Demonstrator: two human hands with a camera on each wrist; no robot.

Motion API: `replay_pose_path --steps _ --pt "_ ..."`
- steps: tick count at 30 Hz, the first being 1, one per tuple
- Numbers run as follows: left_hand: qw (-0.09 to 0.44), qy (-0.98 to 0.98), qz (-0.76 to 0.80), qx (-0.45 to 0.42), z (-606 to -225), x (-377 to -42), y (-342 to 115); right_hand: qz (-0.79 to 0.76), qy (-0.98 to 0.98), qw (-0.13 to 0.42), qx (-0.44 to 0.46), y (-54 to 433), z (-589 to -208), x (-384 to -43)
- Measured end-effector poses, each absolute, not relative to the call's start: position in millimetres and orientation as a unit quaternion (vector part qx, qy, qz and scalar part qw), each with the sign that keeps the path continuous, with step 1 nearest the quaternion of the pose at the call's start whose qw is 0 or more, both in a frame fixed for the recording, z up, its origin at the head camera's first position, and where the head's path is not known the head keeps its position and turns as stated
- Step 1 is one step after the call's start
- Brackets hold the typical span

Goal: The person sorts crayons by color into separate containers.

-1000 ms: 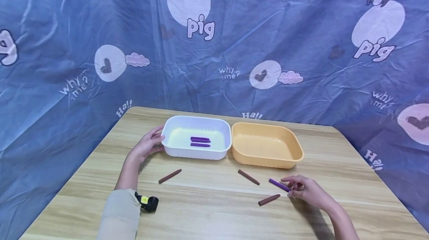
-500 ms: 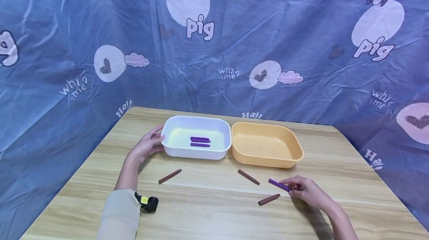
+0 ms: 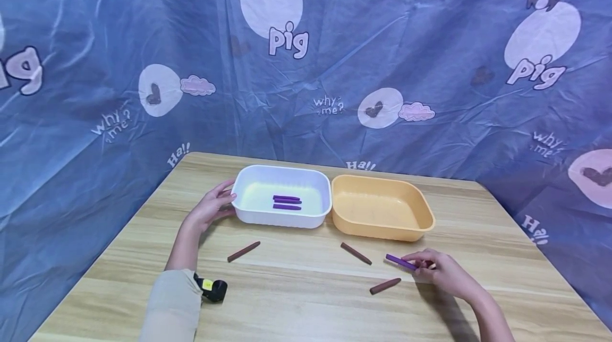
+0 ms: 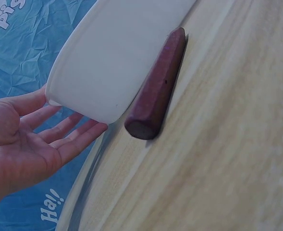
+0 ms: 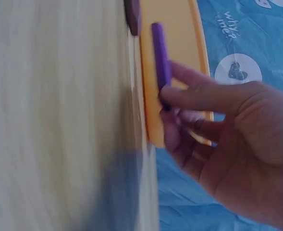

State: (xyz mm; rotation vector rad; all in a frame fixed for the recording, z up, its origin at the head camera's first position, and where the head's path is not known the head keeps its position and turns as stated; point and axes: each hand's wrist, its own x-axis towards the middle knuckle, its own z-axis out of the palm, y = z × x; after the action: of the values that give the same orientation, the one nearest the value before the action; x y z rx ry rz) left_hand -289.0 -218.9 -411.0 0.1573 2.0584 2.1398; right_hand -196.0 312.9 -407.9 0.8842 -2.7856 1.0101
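By the right grip (image 3: 442,273), a purple crayon (image 3: 399,262) is pinched near one end, probably to leave its length free, before the orange tray (image 3: 382,229). By the left grip (image 3: 210,209), fingers outstretched, the white tray (image 3: 282,219) is touched, perhaps for steadiness. Three purple crayons (image 3: 287,207) are contained there; one brown crayon (image 3: 356,253) is found between held crayon and white tray.

The head view is bright and fairly crisp, with a pale sheen on the wood-grain tabletop (image 3: 296,305) and a soft shadow (image 3: 449,310) below the right hand (image 3: 442,273). Both wrist views are dimmer and hazier; in the right one, the tabletop grain smears and the purple crayon (image 5: 161,57) looks soft-edged.
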Motion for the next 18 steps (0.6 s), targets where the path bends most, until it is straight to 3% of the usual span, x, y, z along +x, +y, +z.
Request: replay_pose_path --steps 18 --pt "0.081 0.691 0.717 0.046 -413.6 -285.1 -214.8 0.294 -0.901 0.034 0.318 295.9 -375.2 -207.3"
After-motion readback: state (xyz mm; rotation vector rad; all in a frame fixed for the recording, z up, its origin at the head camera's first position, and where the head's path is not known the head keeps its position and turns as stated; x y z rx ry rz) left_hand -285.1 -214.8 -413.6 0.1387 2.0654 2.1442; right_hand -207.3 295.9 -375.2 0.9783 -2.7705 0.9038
